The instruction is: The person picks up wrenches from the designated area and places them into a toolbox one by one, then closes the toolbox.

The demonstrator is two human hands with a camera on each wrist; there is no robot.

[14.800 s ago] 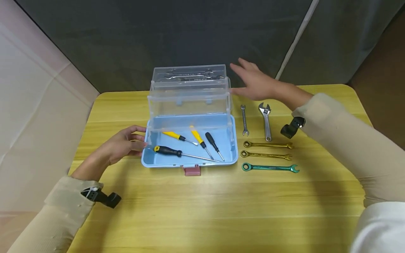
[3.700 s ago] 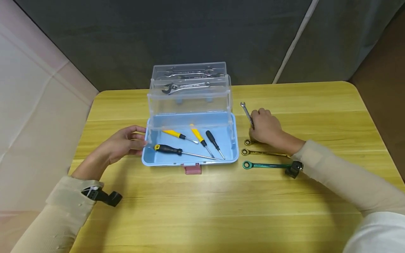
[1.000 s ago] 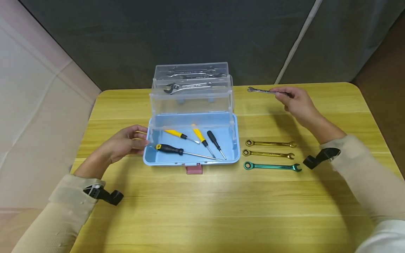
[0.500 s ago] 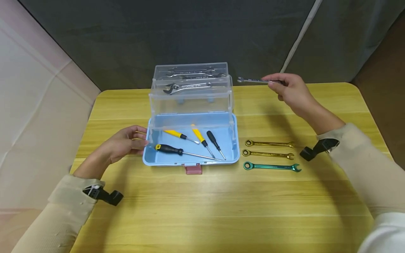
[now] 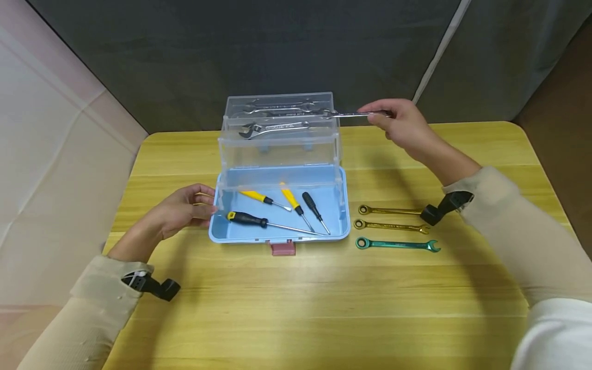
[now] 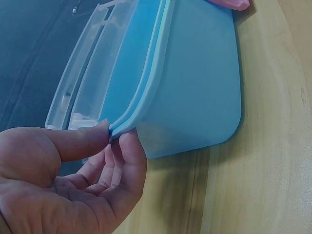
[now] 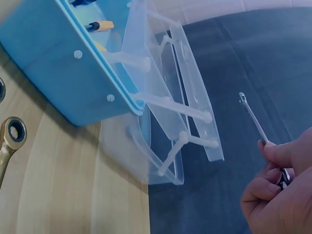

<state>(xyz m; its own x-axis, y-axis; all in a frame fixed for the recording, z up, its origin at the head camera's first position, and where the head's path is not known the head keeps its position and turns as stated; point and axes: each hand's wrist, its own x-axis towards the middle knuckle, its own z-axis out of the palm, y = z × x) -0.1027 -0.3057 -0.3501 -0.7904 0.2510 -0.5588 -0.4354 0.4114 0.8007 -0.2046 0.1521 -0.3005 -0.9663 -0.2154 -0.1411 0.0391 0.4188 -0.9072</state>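
Note:
My left hand (image 5: pixel 178 210) pinches the left rim of a light-blue toolbox (image 6: pixel 195 73), thumb on top and fingers beneath. My right hand (image 5: pixel 402 123) grips one end of a small silver open-end wrench (image 5: pixel 350 114). Its free end points left, overlapping the right edge of the upper clear tray (image 5: pixel 236 104) in the head view; the right wrist view shows the wrench (image 7: pixel 253 117) apart from the trays. Silver wrenches (image 5: pixel 279 109) lie in that upper tray. An adjustable wrench (image 5: pixel 275 128) lies in the lower clear tray (image 5: pixel 226 134).
Several screwdrivers, including a large black-handled one (image 5: pixel 247 219), lie in the toolbox bottom. Right of the box on the wooden table (image 5: pixel 296 308) are two gold wrenches (image 5: pixel 390 225) and a green one (image 5: pixel 398 244). A pink latch (image 5: pixel 283 249) hangs at the front.
The adjustable wrench has gone from the table into the lower tray. My right hand has picked up the small wrench, raised it and brought it left to the upper tray. The left hand stays put.

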